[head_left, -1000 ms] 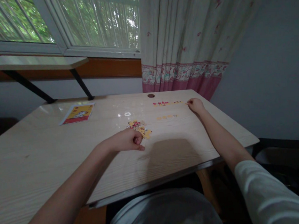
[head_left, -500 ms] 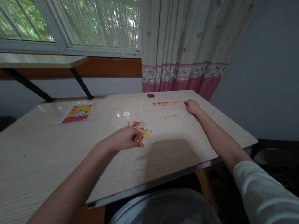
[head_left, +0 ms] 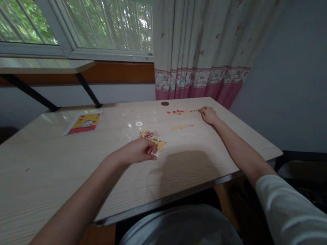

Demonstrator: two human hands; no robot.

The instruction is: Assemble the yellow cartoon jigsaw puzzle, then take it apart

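Observation:
Loose jigsaw puzzle pieces (head_left: 160, 145), mostly yellow with some red and white, lie in a heap near the desk's middle. My left hand (head_left: 143, 150) is curled at the heap's near edge, and a pale piece (head_left: 158, 153) shows by its thumb and fingertips. Farther back on the right, red and yellow pieces form a long row (head_left: 178, 112). At that row's right end, my right hand (head_left: 209, 114) has its fingertips pressed together on a small piece, mostly hidden under them. A shorter row of yellow pieces (head_left: 182, 127) lies nearer to me.
A yellow and red picture sheet (head_left: 85, 123) lies at the back left of the desk (head_left: 56, 177). Behind it, a raised shelf (head_left: 38, 64) stands on dark supports. A round cable hole (head_left: 165, 103) is near the back edge, below the curtain (head_left: 198, 58).
My right hand has moved slightly left along the long row, up against its end. My left hand stays by the heap, where a pale piece now shows at its fingertips.

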